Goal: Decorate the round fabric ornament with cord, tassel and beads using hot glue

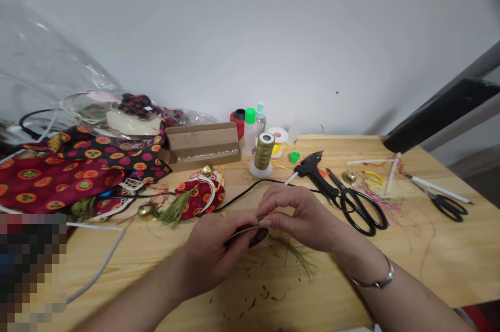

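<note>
Head view, dark disc: I am seeing the flat, pale-rimmed dark disc [259, 238] sitting between the two hands, raised over the wooden tabletop [425, 264].
Left hand [207, 248]: its thumb and fingers are clamping the disc from the left, covering much of it.
Right hand [308, 217]: its fingertips are pinching together on a small olive bit [261, 217] at the disc's upper edge; I cannot tell whether that bit is joined to the disc.
Work at the rim: I am judging this as fine fingertip handling, one hand steadying while the other is pinching; any further move here is calling for a firm left hold and a light, exact pinch.
Disc's lie: it is tilting, its dark face partly turning down toward the wearer; its visible long axis is running across the view, rising slightly toward the right.
Green strands [297, 256]: they are fanning out below the right hand, tips pointing away to the lower right; their upper end is hiding from me.
Round about: an olive thread spool [264, 154] is standing beyond the hands, and a glue gun [322, 178] and large black scissors [353, 204] are lying beyond the right hand.
</note>
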Demonstrator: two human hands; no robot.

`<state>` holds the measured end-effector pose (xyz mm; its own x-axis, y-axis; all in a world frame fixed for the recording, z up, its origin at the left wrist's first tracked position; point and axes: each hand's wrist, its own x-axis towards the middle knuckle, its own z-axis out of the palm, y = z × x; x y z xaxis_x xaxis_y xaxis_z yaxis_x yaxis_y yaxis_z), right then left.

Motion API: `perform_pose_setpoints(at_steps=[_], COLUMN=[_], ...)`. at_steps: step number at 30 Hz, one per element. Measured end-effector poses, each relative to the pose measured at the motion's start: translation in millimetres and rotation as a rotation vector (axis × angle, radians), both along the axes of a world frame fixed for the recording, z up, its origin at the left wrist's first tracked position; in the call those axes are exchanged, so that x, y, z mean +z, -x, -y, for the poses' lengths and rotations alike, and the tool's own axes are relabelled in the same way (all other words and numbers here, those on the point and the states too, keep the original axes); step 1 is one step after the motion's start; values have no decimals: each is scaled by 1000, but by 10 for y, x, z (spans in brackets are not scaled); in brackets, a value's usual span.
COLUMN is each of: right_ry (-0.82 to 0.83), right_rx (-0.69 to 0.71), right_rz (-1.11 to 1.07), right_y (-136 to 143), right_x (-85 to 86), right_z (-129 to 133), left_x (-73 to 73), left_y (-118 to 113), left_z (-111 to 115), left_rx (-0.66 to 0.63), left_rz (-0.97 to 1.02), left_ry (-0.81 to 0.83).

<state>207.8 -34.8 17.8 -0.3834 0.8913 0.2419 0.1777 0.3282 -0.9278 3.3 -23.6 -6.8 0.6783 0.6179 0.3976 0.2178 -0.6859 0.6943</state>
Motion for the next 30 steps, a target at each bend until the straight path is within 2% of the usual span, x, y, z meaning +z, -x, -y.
perform_pose_setpoints(at_steps=[18,24,30], right_ry=[70,2,-59], right_rx=[8,20,8], right_rz=[17,47,92], right_y=[-10,-27,-24], right_x=[8,16,42], right_z=[-3,-5,5], left_x=[-28,-30,-35], left_y=[1,9,0], left_z=[-1,2,7], left_rx=[-8,-19,-36], left_rz=[6,-62,-19], left_ry=[-11,32,56])
